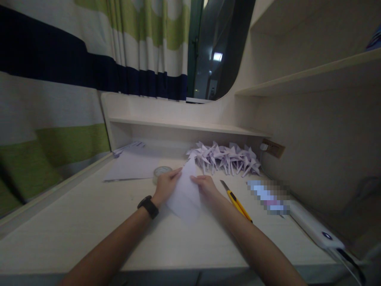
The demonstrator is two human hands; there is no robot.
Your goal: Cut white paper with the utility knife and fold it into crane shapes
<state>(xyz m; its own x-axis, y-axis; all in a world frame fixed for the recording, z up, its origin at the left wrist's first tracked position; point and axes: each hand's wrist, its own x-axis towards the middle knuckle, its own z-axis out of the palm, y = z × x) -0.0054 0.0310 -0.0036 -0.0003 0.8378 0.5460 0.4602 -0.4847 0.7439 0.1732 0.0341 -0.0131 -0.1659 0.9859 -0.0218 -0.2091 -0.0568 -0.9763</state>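
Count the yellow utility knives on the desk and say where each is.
1: a yellow utility knife with its blade out lies on the pale wooden desk, just right of the right hand. None appears hidden.

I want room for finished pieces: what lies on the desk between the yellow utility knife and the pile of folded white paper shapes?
In the head view, only bare pale desktop separates the yellow utility knife from the pile of folded white paper shapes.

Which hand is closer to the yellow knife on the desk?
Right. The right hand sits just left of the yellow knife, holding the paper. The left hand is farther away, across the paper.
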